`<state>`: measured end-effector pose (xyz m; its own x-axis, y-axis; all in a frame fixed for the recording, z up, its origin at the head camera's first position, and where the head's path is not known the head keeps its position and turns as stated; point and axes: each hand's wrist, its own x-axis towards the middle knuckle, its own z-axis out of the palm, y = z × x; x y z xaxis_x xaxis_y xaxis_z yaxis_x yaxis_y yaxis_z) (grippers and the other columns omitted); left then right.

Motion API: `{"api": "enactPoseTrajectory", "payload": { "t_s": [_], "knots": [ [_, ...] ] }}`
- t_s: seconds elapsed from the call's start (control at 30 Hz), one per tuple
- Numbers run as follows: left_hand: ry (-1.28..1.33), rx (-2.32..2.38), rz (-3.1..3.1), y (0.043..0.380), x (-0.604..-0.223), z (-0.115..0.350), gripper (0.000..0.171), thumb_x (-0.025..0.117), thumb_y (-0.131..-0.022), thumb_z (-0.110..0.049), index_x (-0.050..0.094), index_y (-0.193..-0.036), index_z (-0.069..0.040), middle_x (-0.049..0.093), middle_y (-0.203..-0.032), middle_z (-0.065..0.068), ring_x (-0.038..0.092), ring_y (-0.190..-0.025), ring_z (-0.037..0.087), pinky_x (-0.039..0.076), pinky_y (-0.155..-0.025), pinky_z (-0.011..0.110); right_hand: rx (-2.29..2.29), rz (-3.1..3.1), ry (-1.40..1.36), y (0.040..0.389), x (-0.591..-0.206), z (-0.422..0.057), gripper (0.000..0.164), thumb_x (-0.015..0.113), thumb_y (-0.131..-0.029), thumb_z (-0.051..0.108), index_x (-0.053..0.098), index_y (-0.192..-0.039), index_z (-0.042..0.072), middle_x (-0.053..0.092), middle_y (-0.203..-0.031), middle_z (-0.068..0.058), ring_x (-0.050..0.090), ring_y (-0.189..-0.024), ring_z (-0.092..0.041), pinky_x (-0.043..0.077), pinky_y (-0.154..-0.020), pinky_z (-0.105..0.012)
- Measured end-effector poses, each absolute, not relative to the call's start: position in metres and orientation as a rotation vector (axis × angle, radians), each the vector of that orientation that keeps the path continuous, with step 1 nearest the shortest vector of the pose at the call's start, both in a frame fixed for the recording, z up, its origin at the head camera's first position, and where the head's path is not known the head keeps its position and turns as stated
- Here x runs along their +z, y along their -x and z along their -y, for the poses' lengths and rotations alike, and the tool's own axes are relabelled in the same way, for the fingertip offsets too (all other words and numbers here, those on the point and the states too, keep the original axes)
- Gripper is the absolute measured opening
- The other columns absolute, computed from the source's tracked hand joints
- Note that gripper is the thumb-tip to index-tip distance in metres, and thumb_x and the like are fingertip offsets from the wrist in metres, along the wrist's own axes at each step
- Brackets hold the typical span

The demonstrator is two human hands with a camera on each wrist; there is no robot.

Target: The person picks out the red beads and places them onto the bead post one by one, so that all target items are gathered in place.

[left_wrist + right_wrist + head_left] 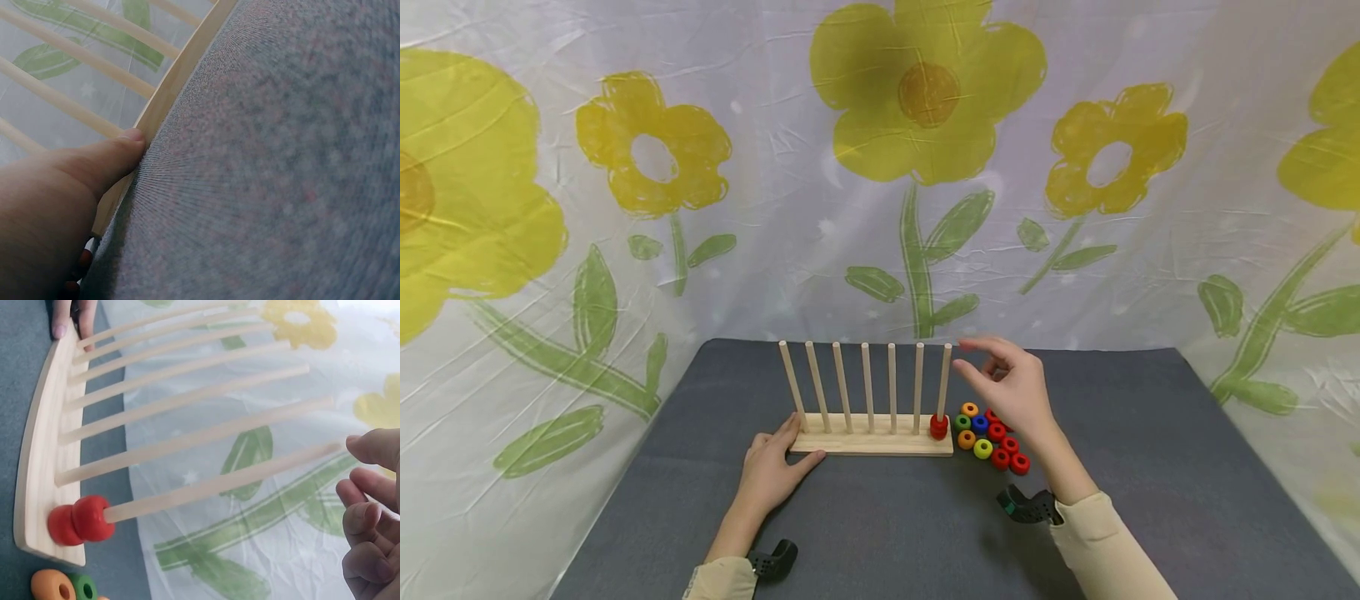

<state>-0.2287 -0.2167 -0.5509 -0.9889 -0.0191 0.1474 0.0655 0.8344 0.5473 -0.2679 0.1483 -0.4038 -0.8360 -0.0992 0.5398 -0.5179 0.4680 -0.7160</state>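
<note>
peg rack (880, 446) is clasped by the left hand (771, 468); the right hand (1013, 387), grip released near a peg tip (948, 347), partly hides loose beads (996, 437).

A pale, creased backdrop (775, 258) hangs printed with flowers, and its large yellow middle flower (928, 96) has an orange-brown centre. Straight below that bloom runs its green stem (913, 242) with leaves. To its left and right are a smaller left flower (688, 137) and a smaller right flower (1142, 137), both white-centred. Farther out from it are a big far-left flower (482, 175) and a far-right flower (1330, 167), cut off by the view's edges. Below it stretches a dark grey worktop (887, 525) with a fabric-like texture.
</note>
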Motion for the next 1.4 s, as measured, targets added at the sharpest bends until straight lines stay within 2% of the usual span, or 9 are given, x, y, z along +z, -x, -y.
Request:
{"api": "enactPoseTrajectory", "payload": {
  "t_s": [0.17, 0.33, 0.43, 0.67, 0.83, 1.4],
  "knots": [
    [0.035, -0.857, 2.872, 0.229, -0.553, 0.218, 0.088, 0.079, -0.095, -0.049, 0.042, -0.162, -0.006, 0.043, -0.166, 0.015, 0.052, -0.118, 0.038, 0.04, -0.097, 0.056, 1.295, 2.304, -0.516, 0.267, -0.409, -0.154, 0.027, 0.085, -0.093, 0.016, 0.081, -0.12, 0.012, 0.072, -0.096, -0.002, 0.05, -0.058, -0.014, 0.041, -0.051, -0.027],
    [0.035, -0.856, 2.873, 0.229, -0.552, 0.217, 0.088, 0.078, -0.095, -0.05, 0.042, -0.162, -0.006, 0.043, -0.166, 0.015, 0.052, -0.116, 0.038, 0.041, -0.096, 0.055, 1.274, 2.323, -0.484, 0.265, -0.416, -0.161, 0.026, 0.085, -0.093, 0.016, 0.081, -0.119, 0.014, 0.074, -0.102, -0.001, 0.05, -0.058, -0.013, 0.042, -0.051, -0.027],
    [0.034, -0.857, 2.876, 0.229, -0.551, 0.217, 0.088, 0.078, -0.095, -0.05, 0.041, -0.163, -0.007, 0.043, -0.167, 0.014, 0.052, -0.118, 0.038, 0.041, -0.096, 0.055, 1.26, 2.339, -0.458, 0.263, -0.42, -0.165, 0.026, 0.086, -0.093, 0.017, 0.081, -0.119, 0.014, 0.071, -0.093, 0.0, 0.049, -0.057, -0.013, 0.041, -0.051, -0.027],
    [0.033, -0.859, 2.878, 0.229, -0.551, 0.217, 0.088, 0.078, -0.095, -0.049, 0.041, -0.163, -0.007, 0.043, -0.167, 0.014, 0.052, -0.12, 0.039, 0.041, -0.097, 0.056, 1.225, 2.35, -0.433, 0.262, -0.434, -0.178, 0.025, 0.085, -0.093, 0.016, 0.082, -0.118, 0.014, 0.07, -0.09, 0.001, 0.048, -0.056, -0.01, 0.04, -0.05, -0.027],
    [0.027, -0.856, 2.878, 0.229, -0.552, 0.217, 0.088, 0.078, -0.095, -0.05, 0.041, -0.163, -0.007, 0.042, -0.167, 0.014, 0.052, -0.12, 0.039, 0.041, -0.097, 0.056, 1.205, 2.356, -0.422, 0.261, -0.442, -0.187, 0.024, 0.084, -0.094, 0.017, 0.082, -0.117, 0.014, 0.065, -0.08, 0.002, 0.047, -0.053, -0.009, 0.039, -0.048, -0.026],
    [0.016, -0.852, 2.884, 0.229, -0.551, 0.217, 0.089, 0.078, -0.095, -0.05, 0.041, -0.163, -0.007, 0.042, -0.167, 0.015, 0.052, -0.121, 0.039, 0.042, -0.097, 0.057, 1.214, 2.37, -0.367, 0.25, -0.462, -0.206, 0.023, 0.085, -0.093, 0.014, 0.081, -0.116, 0.012, 0.065, -0.077, 0.002, 0.046, -0.05, -0.011, 0.036, -0.046, -0.026]
  ]
}}
